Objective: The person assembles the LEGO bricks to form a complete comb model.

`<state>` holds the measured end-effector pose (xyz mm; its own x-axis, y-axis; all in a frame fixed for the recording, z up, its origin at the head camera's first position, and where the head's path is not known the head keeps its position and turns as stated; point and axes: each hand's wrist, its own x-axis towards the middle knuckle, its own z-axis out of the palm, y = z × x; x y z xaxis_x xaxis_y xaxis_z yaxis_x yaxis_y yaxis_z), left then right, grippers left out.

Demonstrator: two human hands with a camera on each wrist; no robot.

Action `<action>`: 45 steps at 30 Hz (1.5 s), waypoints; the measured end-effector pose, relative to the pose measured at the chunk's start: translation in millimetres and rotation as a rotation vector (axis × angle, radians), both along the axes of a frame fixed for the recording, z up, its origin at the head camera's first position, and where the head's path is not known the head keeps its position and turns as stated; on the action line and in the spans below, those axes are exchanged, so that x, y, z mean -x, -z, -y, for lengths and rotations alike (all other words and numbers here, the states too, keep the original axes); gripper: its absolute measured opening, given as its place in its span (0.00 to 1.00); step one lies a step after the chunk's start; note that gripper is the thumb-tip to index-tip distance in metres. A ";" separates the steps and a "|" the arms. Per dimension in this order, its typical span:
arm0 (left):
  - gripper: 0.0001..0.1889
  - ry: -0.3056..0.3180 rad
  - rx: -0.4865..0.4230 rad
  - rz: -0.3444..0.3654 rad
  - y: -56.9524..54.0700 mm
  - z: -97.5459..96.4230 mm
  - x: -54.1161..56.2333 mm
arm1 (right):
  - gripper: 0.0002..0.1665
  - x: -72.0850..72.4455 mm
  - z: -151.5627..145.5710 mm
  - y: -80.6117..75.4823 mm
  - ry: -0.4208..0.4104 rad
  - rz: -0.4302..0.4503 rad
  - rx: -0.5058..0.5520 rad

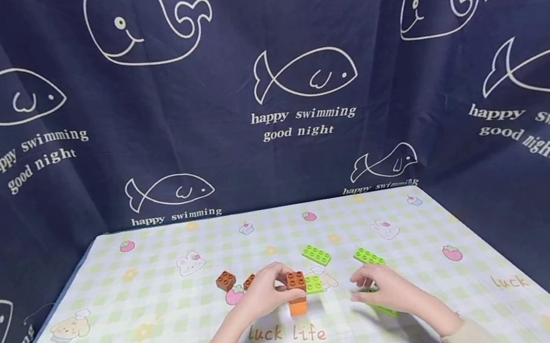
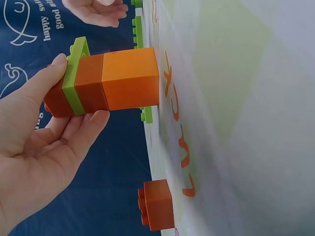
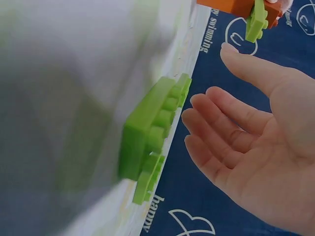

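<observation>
My left hand [image 1: 267, 290] grips the upper part of a stack of toy building blocks, thumb on one side and fingers on the other. An orange block [image 2: 129, 78] forms the bottom, right at the tablecloth. Above it come a brown block [image 2: 90, 82], a thin green plate [image 2: 73, 81] and another brown block [image 1: 295, 279]. To the right, the green plate juts out past the stack. My right hand [image 1: 387, 290] holds nothing; its fingers are loosely bent beside a green brick [image 3: 150, 118], with a gap between fingertips and brick in the right wrist view.
Two brown blocks lie left of the stack, one [image 1: 225, 280] in plain sight and one [image 1: 249, 281] partly behind my left hand. Beyond the hands lie two green bricks, one central [image 1: 316, 255] and one farther right [image 1: 368, 256]. A dark blue curtain [image 1: 220, 113] hangs behind the table.
</observation>
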<state>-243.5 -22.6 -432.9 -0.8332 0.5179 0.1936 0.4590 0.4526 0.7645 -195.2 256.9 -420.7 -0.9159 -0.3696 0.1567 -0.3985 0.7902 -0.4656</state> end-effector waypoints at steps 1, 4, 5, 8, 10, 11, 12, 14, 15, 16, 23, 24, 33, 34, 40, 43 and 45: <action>0.18 0.000 0.000 -0.001 0.2 0.0 0.1 | 0.22 -0.9 -1.4 0.5 0.003 0.004 -0.001; 0.18 -0.001 0.001 0.000 -0.3 0.1 0.2 | 0.22 -3.5 -5.4 1.3 0.014 0.018 -0.002; 0.18 -0.002 0.002 0.001 -0.4 0.2 0.2 | 0.22 -4.4 -6.6 1.4 0.021 0.023 -0.001; 0.18 -0.003 0.008 0.001 -0.7 0.4 0.3 | 0.23 -6.9 -9.6 1.5 0.058 0.034 -0.008; 0.18 -0.005 0.012 0.002 -0.7 0.5 0.3 | 0.24 -8.4 -11.1 2.0 0.092 0.037 -0.016; 0.18 -0.005 0.011 0.004 -0.6 0.5 0.3 | 0.25 -9.1 -11.9 2.6 0.110 0.041 -0.025; 0.18 -0.006 0.011 0.005 -0.6 0.5 0.2 | 0.26 -9.6 -12.7 3.3 0.126 0.045 -0.031; 0.18 -0.007 0.010 0.008 -0.7 0.6 -0.1 | 0.27 -10.6 -14.2 4.9 0.150 0.056 -0.039; 0.18 -0.004 0.008 0.005 -0.6 0.6 -0.1 | 0.28 -11.1 -14.9 5.6 0.157 0.063 -0.041; 0.18 -0.002 0.007 0.005 -0.6 0.6 -0.2 | 0.29 -11.5 -15.7 6.2 0.162 0.074 -0.040; 0.18 0.005 -0.001 0.016 0.1 0.3 -0.9 | 0.32 -14.0 -19.6 8.6 0.174 0.137 -0.040; 0.18 0.006 -0.001 0.016 0.2 0.3 -0.8 | 0.32 -14.5 -19.8 8.9 0.186 0.143 -0.045; 0.17 0.013 -0.013 0.015 0.7 0.8 0.2 | 0.27 -13.1 -18.5 9.5 0.292 0.229 -0.041; 0.17 0.016 -0.016 0.016 0.9 1.0 0.5 | 0.27 -12.7 -18.4 9.5 0.293 0.234 -0.043; 0.17 0.021 -0.027 0.024 1.4 1.3 1.9 | 0.23 -11.9 -17.7 7.6 0.274 0.241 -0.059; 0.18 0.016 -0.023 0.026 1.7 1.0 1.5 | 0.23 -11.2 -17.7 7.4 0.268 0.240 -0.062; 0.18 0.012 -0.019 0.025 1.8 0.7 1.1 | 0.22 -10.6 -18.1 7.7 0.260 0.231 -0.062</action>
<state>-244.6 -23.3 -434.7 -0.8317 0.5244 0.1826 0.4450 0.4327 0.7841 -184.5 274.9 -428.4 -0.9892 -0.1220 -0.0813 -0.0702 0.8809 -0.4680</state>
